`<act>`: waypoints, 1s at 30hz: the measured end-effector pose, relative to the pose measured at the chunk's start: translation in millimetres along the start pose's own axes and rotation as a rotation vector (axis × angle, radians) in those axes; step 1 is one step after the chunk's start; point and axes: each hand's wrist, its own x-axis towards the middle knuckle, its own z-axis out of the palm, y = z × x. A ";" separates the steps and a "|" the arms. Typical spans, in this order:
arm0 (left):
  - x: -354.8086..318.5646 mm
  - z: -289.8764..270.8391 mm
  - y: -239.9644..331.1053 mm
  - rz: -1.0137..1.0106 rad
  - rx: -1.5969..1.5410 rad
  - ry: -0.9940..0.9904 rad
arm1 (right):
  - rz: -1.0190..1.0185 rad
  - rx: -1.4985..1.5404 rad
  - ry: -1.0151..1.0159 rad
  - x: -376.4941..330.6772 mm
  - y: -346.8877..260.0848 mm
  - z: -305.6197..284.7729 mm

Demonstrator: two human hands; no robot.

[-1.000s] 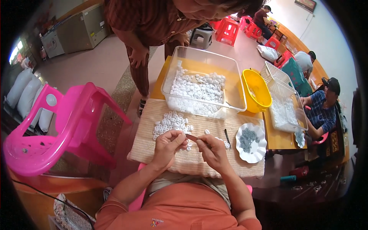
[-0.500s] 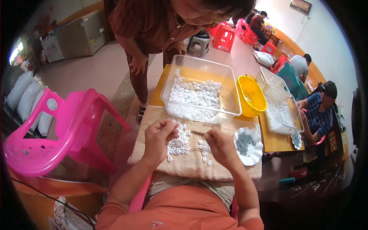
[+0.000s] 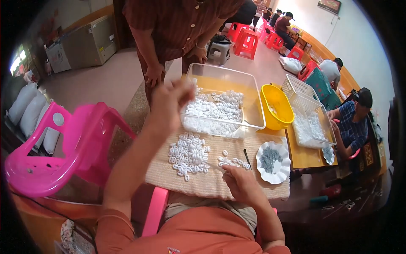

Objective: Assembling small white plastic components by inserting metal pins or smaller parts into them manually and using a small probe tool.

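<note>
My left hand (image 3: 169, 106) is raised at the left edge of the clear plastic bin (image 3: 258, 95); its fingers are smeared by motion, so whether they hold anything is hidden. My right hand (image 3: 243, 182) rests low over the towel (image 3: 211, 184), index finger stretched toward a small group of white oval pieces (image 3: 233, 162) with holes. Beside that group lies a thin dark tool (image 3: 247, 159), out of my hand. A larger pile of the same white pieces (image 3: 188, 154) spreads on the towel to the left. Many more white pieces (image 3: 215, 108) fill the bin's bottom.
Right of the towel's middle sits a white scalloped plate (image 3: 263, 174) of small grey pieces. Behind it stand a yellow basin (image 3: 277, 116) and a second clear bin (image 3: 315, 135). A person (image 3: 177, 42) stands across the table. A pink chair (image 3: 84, 148) is at the left.
My left hand has moved up and away toward the bin. The dark tool has left my right hand and lies on the towel; that hand has dropped lower. The person opposite has straightened.
</note>
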 end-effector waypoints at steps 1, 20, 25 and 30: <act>-30.9 15.4 -8.8 -0.090 0.043 0.085 | -0.073 0.023 0.058 -3.5 -0.6 0.9; -149.4 34.4 -107.6 -0.237 0.011 0.046 | -0.299 0.180 0.367 -25.4 -29.4 6.9; -161.2 40.3 -117.3 -0.314 -0.025 0.060 | -0.194 0.433 0.343 -39.0 -34.6 20.9; -167.8 43.2 -125.4 -0.399 -0.171 0.086 | -0.201 0.603 0.420 -44.0 -22.4 29.0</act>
